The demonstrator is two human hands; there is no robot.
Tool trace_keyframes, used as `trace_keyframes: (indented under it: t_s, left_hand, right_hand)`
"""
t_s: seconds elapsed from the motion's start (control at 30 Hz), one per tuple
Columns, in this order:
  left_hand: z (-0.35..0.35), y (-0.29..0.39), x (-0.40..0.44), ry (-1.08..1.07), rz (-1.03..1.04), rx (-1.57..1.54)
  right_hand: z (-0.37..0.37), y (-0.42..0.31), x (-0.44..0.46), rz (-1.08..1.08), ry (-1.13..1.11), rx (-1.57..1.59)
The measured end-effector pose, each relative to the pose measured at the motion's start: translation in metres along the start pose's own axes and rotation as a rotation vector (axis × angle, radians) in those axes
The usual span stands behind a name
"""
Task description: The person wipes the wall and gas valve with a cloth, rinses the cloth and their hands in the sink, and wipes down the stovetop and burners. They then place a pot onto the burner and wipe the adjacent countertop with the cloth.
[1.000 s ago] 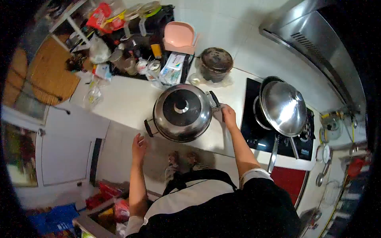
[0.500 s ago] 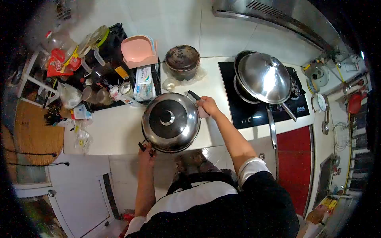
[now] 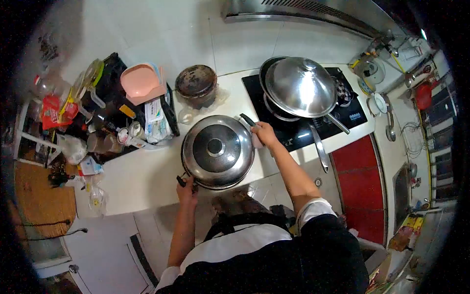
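Observation:
A large lidded pot [image 3: 234,169] with a domed, dark-centred metal lid [image 3: 203,147] is between my two hands, over the front of the white counter. My left hand [image 3: 187,192] is closed around the black handle at its near left. On the far right side, my right hand [image 3: 265,134] grips the other black handle [image 3: 247,119], with a pinkish cloth [image 3: 256,141] under the fingers. The pot's underside is hidden, so I cannot tell whether it touches the counter [image 3: 142,188].
Right of the pot is a black cooktop [image 3: 293,139] with a wok under a shiny domed lid [image 3: 301,88]; a metal-handled utensil [image 3: 319,149] overhangs its front. Behind stands a dark lidded pot [image 3: 196,83]. Bottles, bags and a pink tray [image 3: 142,84] crowd the left.
The lidded pot has shifted right, closer to the cooktop, with both hands still on its handles. The head view has turned, so the surroundings appear displaced to the left.

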State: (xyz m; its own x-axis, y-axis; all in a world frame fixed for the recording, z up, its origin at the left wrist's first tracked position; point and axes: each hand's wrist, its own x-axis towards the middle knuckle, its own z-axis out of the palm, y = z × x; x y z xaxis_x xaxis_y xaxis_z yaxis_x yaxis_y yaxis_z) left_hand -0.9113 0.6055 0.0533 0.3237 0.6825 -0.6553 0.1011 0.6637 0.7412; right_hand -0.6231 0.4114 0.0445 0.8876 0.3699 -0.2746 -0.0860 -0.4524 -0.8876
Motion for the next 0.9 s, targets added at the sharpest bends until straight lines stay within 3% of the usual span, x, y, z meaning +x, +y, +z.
trace_keyframes:
  t_s: [0.17,0.27,0.4,0.47,0.5,0.57,0.6,0.67,0.7,0.73,0.8,0.87,0.9]
  left_hand:
    - [0.004,-0.016,0.025,-0.134,0.06,-0.038]
    - [0.014,-0.002,0.016,-0.162,0.045,0.024]
    - [0.017,0.01,0.006,-0.086,-0.031,0.096]
    - [-0.01,-0.01,0.044,-0.346,-0.014,-0.006]
    - [-0.019,-0.015,0.055,-0.366,-0.021,0.004]
    - [-0.03,-0.023,0.067,-0.118,0.087,0.286]
    - [-0.026,-0.021,0.052,-0.138,0.08,0.295]
    - [-0.014,0.002,-0.011,0.113,0.918,0.67]
    - [-0.016,0.015,-0.029,0.033,1.042,0.864]
    - [-0.011,0.018,-0.038,0.026,1.04,0.862]
    - [0.005,0.017,-0.062,-0.778,1.059,0.875]
    - [0.059,0.014,-0.112,-1.046,0.973,0.87]
    - [0.097,-0.008,-0.138,-1.058,0.729,0.68]
  right_hand:
    - [-0.011,0.014,0.003,0.043,0.071,-0.022]
    - [-0.008,0.034,0.013,0.074,0.061,0.139]
    - [-0.014,0.014,-0.011,0.012,0.175,-0.138]
    - [-0.017,0.014,-0.03,-0.138,0.343,-0.267]
    - [-0.021,0.009,-0.043,-0.129,0.365,-0.268]
    - [-0.026,-0.004,-0.078,-0.159,0.36,-0.231]
    - [-0.027,-0.005,-0.095,-0.147,0.381,-0.236]
    - [-0.026,-0.006,-0.128,-0.316,0.381,-0.081]
    - [-0.026,-0.009,-0.142,-0.339,0.361,-0.068]
    - [-0.026,-0.015,-0.155,-0.37,0.334,-0.056]
    - [-0.03,-0.033,-0.174,-0.346,0.28,-0.049]
    - [-0.033,-0.053,-0.187,-0.368,0.279,0.135]
    - [-0.042,-0.061,-0.192,-0.467,0.324,0.114]
